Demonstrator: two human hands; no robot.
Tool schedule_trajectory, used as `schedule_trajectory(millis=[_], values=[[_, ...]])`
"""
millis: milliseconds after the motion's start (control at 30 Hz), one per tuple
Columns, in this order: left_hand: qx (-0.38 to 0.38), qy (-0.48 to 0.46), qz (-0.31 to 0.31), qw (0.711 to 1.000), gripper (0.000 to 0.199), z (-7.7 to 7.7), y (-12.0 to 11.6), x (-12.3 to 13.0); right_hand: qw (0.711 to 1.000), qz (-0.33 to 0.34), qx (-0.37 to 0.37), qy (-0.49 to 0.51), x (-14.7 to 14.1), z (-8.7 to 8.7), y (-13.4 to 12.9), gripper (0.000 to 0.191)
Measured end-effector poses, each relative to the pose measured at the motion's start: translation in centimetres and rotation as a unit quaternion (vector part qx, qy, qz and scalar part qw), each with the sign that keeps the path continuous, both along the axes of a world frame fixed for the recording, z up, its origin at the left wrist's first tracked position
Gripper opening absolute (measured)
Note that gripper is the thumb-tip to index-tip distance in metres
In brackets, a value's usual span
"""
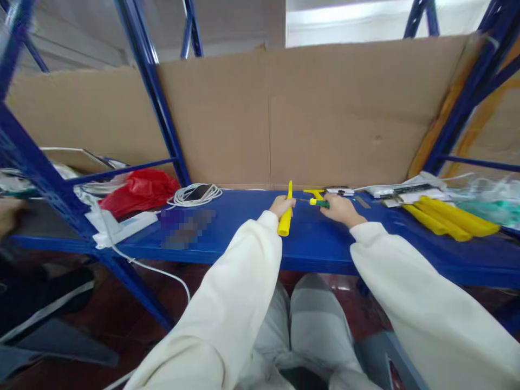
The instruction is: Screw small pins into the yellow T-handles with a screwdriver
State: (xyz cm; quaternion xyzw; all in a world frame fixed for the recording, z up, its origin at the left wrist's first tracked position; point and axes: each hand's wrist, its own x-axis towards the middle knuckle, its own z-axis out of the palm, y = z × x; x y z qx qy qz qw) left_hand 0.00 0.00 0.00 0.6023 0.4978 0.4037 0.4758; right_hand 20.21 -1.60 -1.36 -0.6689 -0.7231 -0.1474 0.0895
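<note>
My left hand is closed around a yellow plastic tool handle, which stands tilted with its thick round end toward me. In my right hand is a screwdriver with a green and yellow grip. Its thin shaft points left and reaches the yellow handle near my left fingers; whether the tip is inside it is too small to tell. Just behind the screwdriver, a yellow T-shaped plastic piece lies on the blue shelf. A flat grey metal strip lies right of my right hand.
Several yellow tubes lie at the right beside plastic packs. Leftward are a coiled white cable, a red plastic bag and a white power strip. A cardboard panel and blue posts bound the shelf. Another person's hand shows far left.
</note>
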Motion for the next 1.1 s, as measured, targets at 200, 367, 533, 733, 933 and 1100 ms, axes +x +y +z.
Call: schedule_trajectory(millis=[200,367,533,733,933,1100], values=[[-0.004,0.005,-0.003,1.0,0.024,0.1,-0.3,0.1,1.0,-0.023,-0.001,0.005,0.2,0.0,-0.2,0.034],[-0.002,0.006,-0.002,1.0,0.022,0.0,-0.3,0.1,1.0,-0.02,0.004,0.011,0.0,0.1,-0.4,0.035],[0.003,-0.002,0.002,1.0,0.022,-0.1,-0.1,0.0,1.0,0.003,0.017,0.022,0.1,0.1,-0.2,0.032],[0.0,0.007,-0.003,1.0,0.023,-0.3,0.2,0.1,0.999,-0.018,0.018,0.028,0.4,0.0,0.1,0.033],[0.0,0.01,-0.005,1.0,0.022,-0.3,0.2,0.0,0.999,-0.016,0.017,0.038,0.7,-0.2,0.2,0.03],[0.001,0.013,0.001,1.0,0.021,-0.2,0.3,0.1,0.996,0.022,0.059,0.056,1.4,-0.5,0.7,0.03]])
